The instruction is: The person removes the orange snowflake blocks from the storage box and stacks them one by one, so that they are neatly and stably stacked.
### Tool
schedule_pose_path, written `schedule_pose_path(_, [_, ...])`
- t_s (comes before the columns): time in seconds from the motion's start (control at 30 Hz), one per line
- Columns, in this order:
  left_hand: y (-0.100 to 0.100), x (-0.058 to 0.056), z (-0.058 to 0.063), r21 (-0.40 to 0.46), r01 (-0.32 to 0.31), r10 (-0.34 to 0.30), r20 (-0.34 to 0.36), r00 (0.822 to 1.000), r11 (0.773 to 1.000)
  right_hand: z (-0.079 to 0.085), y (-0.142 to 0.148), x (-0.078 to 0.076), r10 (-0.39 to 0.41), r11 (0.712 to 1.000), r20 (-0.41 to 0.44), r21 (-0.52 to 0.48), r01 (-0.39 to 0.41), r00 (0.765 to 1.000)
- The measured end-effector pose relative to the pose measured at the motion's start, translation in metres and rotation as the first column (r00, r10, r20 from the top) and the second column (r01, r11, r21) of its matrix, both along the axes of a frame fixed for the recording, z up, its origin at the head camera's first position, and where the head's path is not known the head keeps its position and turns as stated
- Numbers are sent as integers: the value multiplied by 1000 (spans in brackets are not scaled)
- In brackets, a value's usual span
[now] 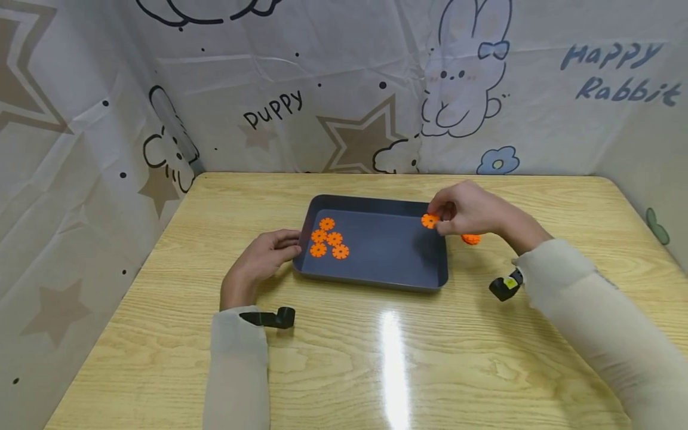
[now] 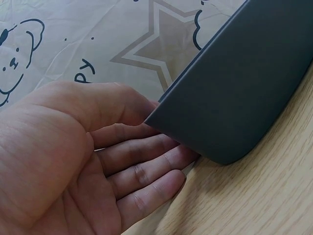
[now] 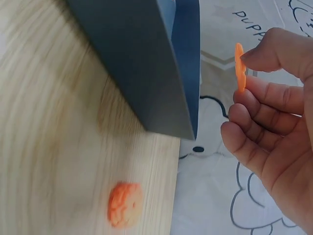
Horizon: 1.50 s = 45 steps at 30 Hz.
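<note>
A dark grey tray (image 1: 376,283) lies on the table. My left hand (image 1: 263,258) is at its left end, the thumb at the rim and the fairly straight fingers (image 2: 146,171) against the outside of the wall. Inside the tray, toward its left end, several orange notched discs (image 1: 334,239) lie flat close together. Over the tray's right end, my right hand (image 1: 469,209) pinches one orange notched disc (image 3: 239,68) between thumb and fingertips, above rim height. On the table just right of the tray sits a pile of orange discs (image 3: 125,204), partly hidden by that hand in the head view.
The wooden table (image 1: 333,358) has a bright glare strip in front of the tray. A printed cloth (image 1: 215,89) with stars and animals hangs behind and along both sides. Each wrist carries a black camera (image 1: 285,318).
</note>
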<state>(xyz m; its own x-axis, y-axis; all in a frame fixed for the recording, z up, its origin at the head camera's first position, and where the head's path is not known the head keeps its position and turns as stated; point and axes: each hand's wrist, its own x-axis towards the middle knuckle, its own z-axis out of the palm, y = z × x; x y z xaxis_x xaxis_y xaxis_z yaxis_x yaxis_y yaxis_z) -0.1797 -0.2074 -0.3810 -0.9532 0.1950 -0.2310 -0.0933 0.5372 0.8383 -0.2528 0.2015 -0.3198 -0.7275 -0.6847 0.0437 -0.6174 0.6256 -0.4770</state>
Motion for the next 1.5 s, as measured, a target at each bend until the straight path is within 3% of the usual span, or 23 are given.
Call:
schedule_pose_path(0.53, [0, 1, -1, -8, -6, 6, 13, 1000, 1000, -16, 42, 5, -79, 997, -32, -8, 79, 996])
schedule_pose_path(1.5, [0, 0, 0, 1, 4, -4, -5, 1000, 1000, -41, 67, -1, -191, 981, -7, 38, 191, 982])
